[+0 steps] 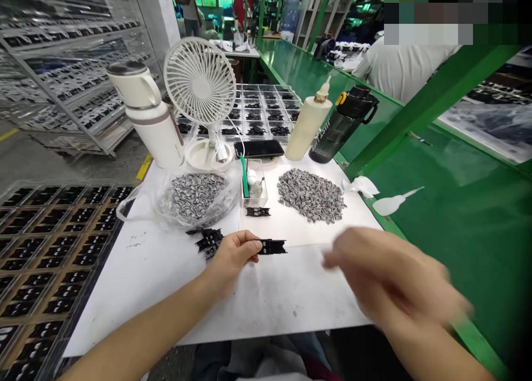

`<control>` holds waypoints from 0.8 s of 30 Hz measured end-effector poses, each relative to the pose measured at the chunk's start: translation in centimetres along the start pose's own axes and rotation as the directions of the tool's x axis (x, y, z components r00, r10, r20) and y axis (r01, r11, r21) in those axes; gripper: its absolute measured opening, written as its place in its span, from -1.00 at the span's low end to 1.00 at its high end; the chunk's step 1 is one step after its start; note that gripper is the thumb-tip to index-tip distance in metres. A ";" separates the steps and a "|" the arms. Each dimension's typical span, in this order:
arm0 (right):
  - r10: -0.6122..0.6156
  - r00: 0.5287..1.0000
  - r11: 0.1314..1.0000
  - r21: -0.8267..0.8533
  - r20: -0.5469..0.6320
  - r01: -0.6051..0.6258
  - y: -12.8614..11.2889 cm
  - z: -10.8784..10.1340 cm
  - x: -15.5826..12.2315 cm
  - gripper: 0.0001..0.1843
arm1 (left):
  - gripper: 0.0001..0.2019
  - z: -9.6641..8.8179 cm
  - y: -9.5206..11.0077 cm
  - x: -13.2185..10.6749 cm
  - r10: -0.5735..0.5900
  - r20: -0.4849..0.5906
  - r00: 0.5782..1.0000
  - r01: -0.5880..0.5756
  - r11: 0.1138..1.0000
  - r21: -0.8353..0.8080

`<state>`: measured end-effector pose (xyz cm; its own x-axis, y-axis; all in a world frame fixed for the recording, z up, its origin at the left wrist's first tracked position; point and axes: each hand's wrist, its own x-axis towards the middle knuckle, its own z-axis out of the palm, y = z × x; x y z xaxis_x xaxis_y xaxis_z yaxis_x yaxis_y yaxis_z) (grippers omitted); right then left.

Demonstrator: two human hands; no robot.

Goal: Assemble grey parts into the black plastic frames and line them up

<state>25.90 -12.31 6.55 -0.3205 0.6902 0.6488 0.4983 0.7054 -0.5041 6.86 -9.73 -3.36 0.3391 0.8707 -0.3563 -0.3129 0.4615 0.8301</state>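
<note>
My left hand [233,254] pinches a small flat black plastic part [272,247] and holds it just above the white table top [266,298]. A small stack of the same black parts [209,240] lies right behind that hand. My right hand [386,281] hovers over the table's right front, smeared by motion, so its fingers cannot be read. Beyond it lies a loose heap of small grey metal pieces [311,194]. One more black part [257,211] rests in front of a small clear box [254,186].
A clear bag of grey pieces [195,197] sits at left. Behind stand a white jug [147,115], a desk fan [200,84], a phone [258,148], a glue bottle [307,123] and a dark bottle [344,125]. Trays of black parts [50,242] flank the left. A person [403,65] works beyond the green bench [457,203].
</note>
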 end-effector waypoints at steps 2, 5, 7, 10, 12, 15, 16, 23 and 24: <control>0.210 0.978 0.978 -0.009 0.004 -0.210 3.2 2.1 2.3 -0.76 | -0.89 0.1 0.0 0.0 -0.007 0.003 1.000 0.007 1.000 -0.010; 0.486 0.860 0.863 0.069 0.156 -0.500 7.5 5.2 4.9 -0.46 | -0.87 0.3 0.2 0.0 -0.053 0.017 0.998 0.054 0.996 -0.064; 0.518 0.807 0.824 0.089 0.284 -0.560 9.3 6.9 6.1 -0.46 | -0.86 0.4 0.4 0.0 -0.085 0.019 0.996 0.087 0.990 -0.112; 0.526 0.790 0.808 0.105 0.314 -0.580 10.3 8.5 7.2 -0.66 | -0.86 0.3 0.6 0.1 -0.110 0.006 0.994 0.110 0.984 -0.143; 0.526 0.804 0.813 0.115 0.277 -0.571 10.3 8.7 7.5 -0.69 | -0.86 0.2 0.5 0.2 -0.119 0.005 0.993 0.119 0.983 -0.138; 0.502 0.833 0.839 0.101 0.233 -0.534 9.9 7.1 6.7 -0.59 | -0.86 0.0 0.4 0.2 -0.121 0.001 0.993 0.120 0.984 -0.131; 0.497 0.845 0.850 0.083 0.198 -0.520 9.6 6.0 6.1 -0.58 | -0.86 -0.1 0.4 0.2 -0.121 -0.003 0.993 0.119 0.984 -0.129; 0.337 0.734 0.707 -0.356 -0.590 -0.611 11.3 -4.2 -2.9 -0.74 | -0.84 -0.1 0.5 0.0 -0.176 0.016 0.984 0.176 0.983 -0.052; 0.323 0.700 0.604 -0.430 -0.637 -0.671 12.5 -5.3 -4.2 -0.68 | -0.84 0.0 0.5 0.0 -0.182 0.024 0.983 0.182 0.982 -0.045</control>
<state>37.70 -7.21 0.55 0.4500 0.6077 0.6544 0.8627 -0.1063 -0.4945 6.67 -9.49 -2.99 0.4110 0.7682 -0.4909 -0.2855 0.6199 0.7309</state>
